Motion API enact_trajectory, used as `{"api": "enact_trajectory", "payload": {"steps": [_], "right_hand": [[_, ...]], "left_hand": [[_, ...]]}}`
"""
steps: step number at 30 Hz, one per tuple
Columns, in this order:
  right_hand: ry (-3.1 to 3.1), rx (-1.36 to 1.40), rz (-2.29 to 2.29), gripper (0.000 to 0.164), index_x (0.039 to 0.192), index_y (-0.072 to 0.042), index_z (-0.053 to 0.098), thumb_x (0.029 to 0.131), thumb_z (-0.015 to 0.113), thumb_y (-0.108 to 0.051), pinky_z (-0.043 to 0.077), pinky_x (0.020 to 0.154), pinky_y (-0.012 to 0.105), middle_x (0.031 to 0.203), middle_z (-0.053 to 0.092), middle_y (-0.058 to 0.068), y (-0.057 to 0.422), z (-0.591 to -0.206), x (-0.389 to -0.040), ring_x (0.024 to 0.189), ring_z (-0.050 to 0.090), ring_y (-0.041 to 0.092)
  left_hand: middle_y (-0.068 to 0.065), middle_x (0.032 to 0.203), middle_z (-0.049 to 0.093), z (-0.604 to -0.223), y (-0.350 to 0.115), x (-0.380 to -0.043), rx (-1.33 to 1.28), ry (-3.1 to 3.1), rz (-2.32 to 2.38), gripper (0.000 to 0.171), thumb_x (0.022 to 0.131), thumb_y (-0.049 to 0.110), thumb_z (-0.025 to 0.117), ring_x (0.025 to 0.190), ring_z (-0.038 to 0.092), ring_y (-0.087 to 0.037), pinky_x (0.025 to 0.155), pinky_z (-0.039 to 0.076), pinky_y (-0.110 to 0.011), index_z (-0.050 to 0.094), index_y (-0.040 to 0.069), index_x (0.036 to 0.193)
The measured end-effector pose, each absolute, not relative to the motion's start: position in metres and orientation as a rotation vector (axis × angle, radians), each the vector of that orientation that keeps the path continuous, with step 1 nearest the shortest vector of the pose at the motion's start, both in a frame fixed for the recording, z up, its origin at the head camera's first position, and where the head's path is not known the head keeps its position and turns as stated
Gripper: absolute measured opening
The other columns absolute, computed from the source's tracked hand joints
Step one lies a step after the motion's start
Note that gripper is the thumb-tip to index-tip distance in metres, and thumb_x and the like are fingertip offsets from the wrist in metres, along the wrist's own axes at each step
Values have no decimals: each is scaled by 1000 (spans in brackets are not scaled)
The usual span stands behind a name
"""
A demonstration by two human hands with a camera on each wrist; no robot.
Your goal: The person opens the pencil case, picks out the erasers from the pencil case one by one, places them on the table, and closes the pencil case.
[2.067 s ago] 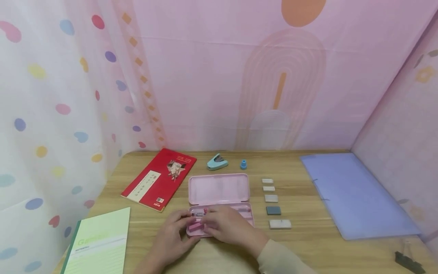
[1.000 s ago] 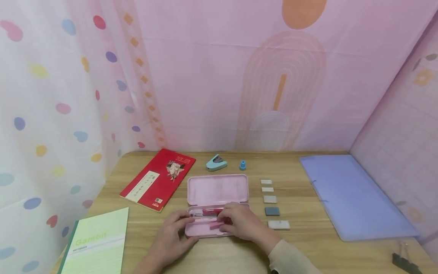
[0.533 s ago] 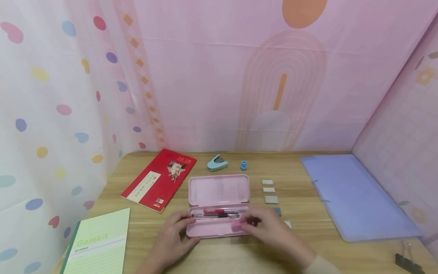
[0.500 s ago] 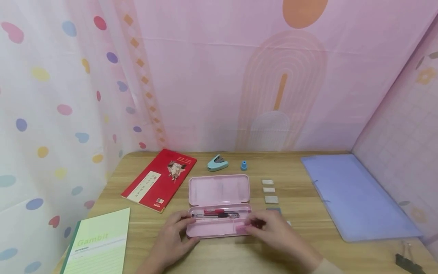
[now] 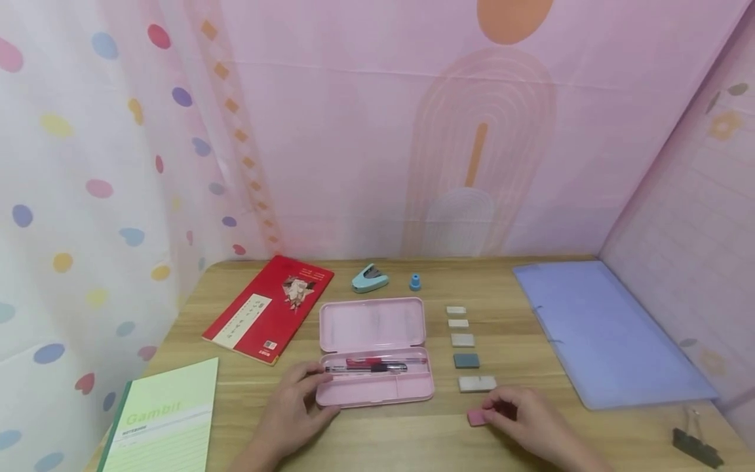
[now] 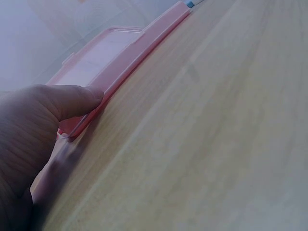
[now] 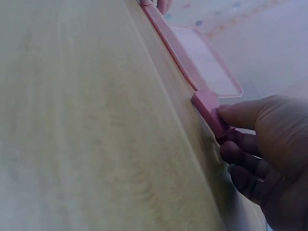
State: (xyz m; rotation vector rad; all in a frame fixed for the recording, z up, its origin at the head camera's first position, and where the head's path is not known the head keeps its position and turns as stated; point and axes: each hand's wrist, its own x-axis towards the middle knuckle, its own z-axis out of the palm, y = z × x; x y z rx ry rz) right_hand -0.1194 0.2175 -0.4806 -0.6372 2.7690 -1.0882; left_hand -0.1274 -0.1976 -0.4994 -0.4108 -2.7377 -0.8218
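A pink pencil case (image 5: 360, 392) lies with its lid raised in the middle of the table. Inside its back compartment are a red pen (image 5: 368, 361) and a black pen (image 5: 377, 368). My left hand (image 5: 295, 406) holds the case's left end; in the left wrist view its thumb (image 6: 82, 100) presses the front wall. Right of the case, my right hand (image 5: 525, 417) pinches a pink eraser (image 5: 476, 417) at the table top. Just behind that eraser lies a white eraser (image 5: 476, 384), front-most in a column with a dark grey-blue eraser (image 5: 466, 360) and several smaller white ones.
At the back are a light-blue stapler (image 5: 370, 279) and a small blue cone-shaped piece (image 5: 415, 282). Left lie a red booklet (image 5: 271, 308) and a green notebook (image 5: 162, 413). A blue folder (image 5: 613, 334) and a black binder clip (image 5: 696, 448) are on the right.
My right hand has slid the pink eraser rightward inside the case, then carried it out to the table in front of the eraser column. The left hand has stayed at the case.
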Motion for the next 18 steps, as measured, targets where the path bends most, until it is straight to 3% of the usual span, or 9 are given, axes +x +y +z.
{"api": "enact_trajectory", "payload": {"steps": [5,18], "right_hand": [[2773,-718,-1060,14,94,-31,68,82,76,-30,46,58,21,80,55,-17,221,-483,-119,70,51,1],[2932,-627,-961,19,95,-29,73,80,79,-21,45,59,20,80,53,-20,208,-482,-121,70,48,-1]], "left_hand": [[3,121,56,-497,-197,-127,-393,-2765,-821,50,67,32,89,112,48,-10,93,50,-34,72,13,111],[4,121,55,-495,-197,-126,-394,-2777,-831,50,68,32,88,112,48,-9,93,50,-33,72,14,111]]}}
